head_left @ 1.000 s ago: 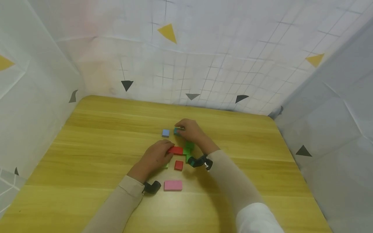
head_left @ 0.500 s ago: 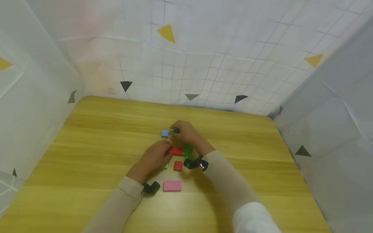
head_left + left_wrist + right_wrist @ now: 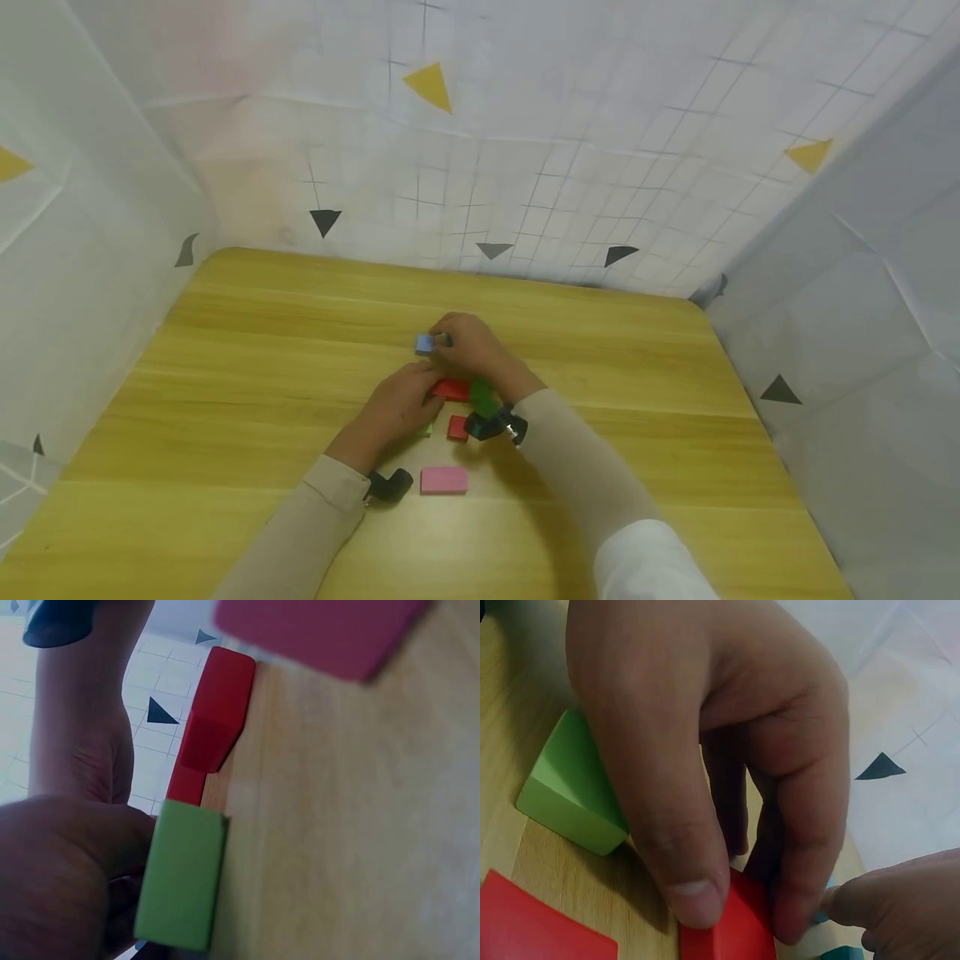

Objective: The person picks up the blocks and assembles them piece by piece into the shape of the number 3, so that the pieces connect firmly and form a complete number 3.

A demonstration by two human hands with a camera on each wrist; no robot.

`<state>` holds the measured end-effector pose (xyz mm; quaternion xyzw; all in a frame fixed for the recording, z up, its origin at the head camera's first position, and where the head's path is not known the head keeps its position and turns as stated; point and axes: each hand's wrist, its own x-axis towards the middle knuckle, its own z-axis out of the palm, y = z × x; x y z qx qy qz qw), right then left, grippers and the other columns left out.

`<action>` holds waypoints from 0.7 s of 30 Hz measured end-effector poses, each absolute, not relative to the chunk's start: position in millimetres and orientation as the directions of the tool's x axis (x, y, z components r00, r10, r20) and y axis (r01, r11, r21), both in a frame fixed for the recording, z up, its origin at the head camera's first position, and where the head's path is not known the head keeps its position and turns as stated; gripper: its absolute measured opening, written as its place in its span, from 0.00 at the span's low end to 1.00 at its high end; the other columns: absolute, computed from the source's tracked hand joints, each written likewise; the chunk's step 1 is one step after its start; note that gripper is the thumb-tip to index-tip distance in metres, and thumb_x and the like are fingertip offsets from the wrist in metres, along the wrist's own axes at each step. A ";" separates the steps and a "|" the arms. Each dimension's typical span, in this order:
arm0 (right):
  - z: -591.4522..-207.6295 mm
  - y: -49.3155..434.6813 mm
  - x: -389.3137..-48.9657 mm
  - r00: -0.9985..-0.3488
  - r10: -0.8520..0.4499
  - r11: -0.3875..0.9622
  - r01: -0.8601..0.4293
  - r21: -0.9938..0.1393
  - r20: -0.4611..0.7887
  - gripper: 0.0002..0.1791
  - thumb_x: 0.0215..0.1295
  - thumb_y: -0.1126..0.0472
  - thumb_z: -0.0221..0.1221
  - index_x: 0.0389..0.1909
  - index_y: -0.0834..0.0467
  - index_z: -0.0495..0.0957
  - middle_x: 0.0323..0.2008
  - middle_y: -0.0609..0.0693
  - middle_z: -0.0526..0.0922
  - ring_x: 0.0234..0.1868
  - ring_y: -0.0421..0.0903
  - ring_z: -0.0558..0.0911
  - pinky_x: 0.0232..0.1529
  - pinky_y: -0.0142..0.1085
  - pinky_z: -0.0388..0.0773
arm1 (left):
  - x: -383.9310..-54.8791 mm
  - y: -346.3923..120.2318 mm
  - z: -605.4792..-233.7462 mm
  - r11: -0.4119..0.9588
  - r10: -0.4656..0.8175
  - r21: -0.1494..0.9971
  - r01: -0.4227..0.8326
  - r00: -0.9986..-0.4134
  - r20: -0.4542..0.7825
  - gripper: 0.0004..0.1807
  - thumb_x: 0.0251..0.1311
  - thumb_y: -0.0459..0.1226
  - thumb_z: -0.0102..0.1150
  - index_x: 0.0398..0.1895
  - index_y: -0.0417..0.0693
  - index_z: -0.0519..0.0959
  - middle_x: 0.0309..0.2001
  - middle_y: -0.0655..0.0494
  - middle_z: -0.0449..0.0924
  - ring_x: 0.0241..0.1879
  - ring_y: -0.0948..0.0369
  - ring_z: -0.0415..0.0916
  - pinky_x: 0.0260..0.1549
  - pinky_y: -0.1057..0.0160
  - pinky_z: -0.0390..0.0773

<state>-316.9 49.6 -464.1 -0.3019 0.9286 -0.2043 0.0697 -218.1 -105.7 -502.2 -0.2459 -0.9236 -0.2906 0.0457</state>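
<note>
My left hand point(image 3: 393, 404) pinches a red block point(image 3: 453, 389) between thumb and finger; the right wrist view shows the grip on this red block point(image 3: 727, 930) from the side. A light-green block point(image 3: 180, 877) lies under that hand, largely hidden in the head view. Farther back, my right hand point(image 3: 476, 346) pinches a dark teal block point(image 3: 447, 340), mostly covered by the fingers. Its fingertips are right at the edge of a light-blue block point(image 3: 423, 344). Green blocks point(image 3: 483, 396) sit at the red block's right end, partly behind my right wrist.
A smaller red block point(image 3: 457, 428) lies nearer me, overlapped by the right wrist camera point(image 3: 483, 427). In front of it is a pink rectangular block point(image 3: 444, 480). All stand on a wooden table point(image 3: 637, 350) with a patterned white sheet point(image 3: 562, 167) behind.
My right hand has moved left with the teal block, up to the light-blue block. Its wrist now covers more of the green blocks. The left hand has hardly moved.
</note>
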 end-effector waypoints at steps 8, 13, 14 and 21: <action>-464.8 43.7 -314.6 -0.786 -0.618 0.726 -0.569 -0.386 -0.003 0.15 0.62 0.58 0.64 0.49 0.57 0.85 0.52 0.51 0.85 0.54 0.50 0.81 0.59 0.41 0.77 | -217.2 -105.8 -502.4 0.707 0.425 0.512 0.488 -0.872 0.244 0.18 0.62 0.36 0.62 0.56 0.52 0.79 0.55 0.55 0.81 0.57 0.55 0.77 0.59 0.54 0.77; -463.7 42.0 -312.8 -0.798 -0.602 0.745 -0.547 -0.382 -0.029 0.16 0.63 0.57 0.64 0.50 0.57 0.85 0.53 0.51 0.84 0.55 0.50 0.80 0.59 0.41 0.76 | -217.0 -106.3 -503.5 0.712 0.422 0.512 0.481 -0.875 0.235 0.19 0.62 0.36 0.62 0.57 0.52 0.79 0.55 0.56 0.80 0.57 0.55 0.77 0.58 0.55 0.77; -463.8 41.8 -312.6 -0.802 -0.597 0.749 -0.541 -0.383 -0.034 0.16 0.63 0.57 0.64 0.50 0.57 0.85 0.53 0.50 0.84 0.55 0.50 0.80 0.59 0.41 0.76 | -217.2 -106.4 -503.9 0.714 0.421 0.510 0.480 -0.876 0.235 0.19 0.62 0.36 0.62 0.57 0.53 0.79 0.55 0.57 0.81 0.57 0.55 0.77 0.58 0.55 0.77; -467.7 41.7 -313.9 -0.812 -0.582 0.765 -0.532 -0.364 -0.038 0.15 0.64 0.55 0.65 0.50 0.56 0.85 0.53 0.49 0.84 0.54 0.49 0.79 0.57 0.41 0.77 | -218.5 -106.3 -505.6 0.713 0.423 0.507 0.484 -0.874 0.240 0.19 0.62 0.36 0.62 0.57 0.52 0.78 0.54 0.56 0.81 0.56 0.55 0.77 0.57 0.54 0.77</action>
